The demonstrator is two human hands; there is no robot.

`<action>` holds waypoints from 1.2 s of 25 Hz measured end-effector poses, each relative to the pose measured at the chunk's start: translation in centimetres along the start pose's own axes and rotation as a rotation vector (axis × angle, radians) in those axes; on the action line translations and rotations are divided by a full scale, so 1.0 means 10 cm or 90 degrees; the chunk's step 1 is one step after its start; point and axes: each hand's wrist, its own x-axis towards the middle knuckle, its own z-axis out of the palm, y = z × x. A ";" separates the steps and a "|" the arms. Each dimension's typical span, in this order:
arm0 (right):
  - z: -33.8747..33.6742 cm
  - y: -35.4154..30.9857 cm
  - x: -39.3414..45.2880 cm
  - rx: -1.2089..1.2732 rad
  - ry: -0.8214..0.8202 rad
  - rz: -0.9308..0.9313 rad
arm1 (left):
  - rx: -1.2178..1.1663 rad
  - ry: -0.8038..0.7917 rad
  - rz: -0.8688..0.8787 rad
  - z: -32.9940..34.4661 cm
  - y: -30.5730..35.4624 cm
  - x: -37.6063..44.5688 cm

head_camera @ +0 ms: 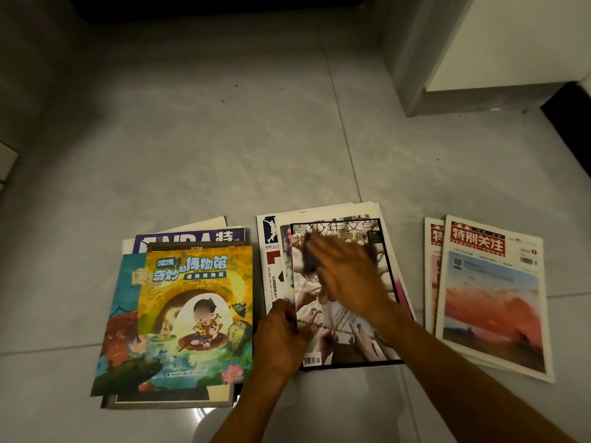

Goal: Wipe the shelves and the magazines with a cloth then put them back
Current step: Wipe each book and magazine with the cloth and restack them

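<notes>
Three piles of magazines lie on the grey tiled floor. The middle pile is topped by a black-bordered magazine (358,340). My left hand (281,337) pinches its lower left edge. My right hand (345,276), blurred by motion, presses a small dark cloth (311,257) flat on the cover's upper half. The left pile is topped by a yellow cartoon magazine (195,314). The right pile shows a red-titled magazine (492,298) with a sunset picture.
A white cabinet corner (479,52) with a grey base stands at the back right. A dark object (572,123) sits at the right edge. A black shape (217,4) lies along the top. Bare floor tiles (208,139) stretch behind the piles.
</notes>
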 end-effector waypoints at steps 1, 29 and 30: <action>-0.06 0.08 0.09 0.040 0.005 0.140 | -0.004 0.000 -0.002 0.00 0.00 0.01; 0.02 -0.49 -0.70 0.002 -0.070 0.091 | -0.067 -0.105 -0.028 -0.14 -0.07 0.07; 0.01 -0.45 -0.45 0.025 -0.056 0.107 | -0.064 -0.102 -0.029 -0.14 -0.09 0.07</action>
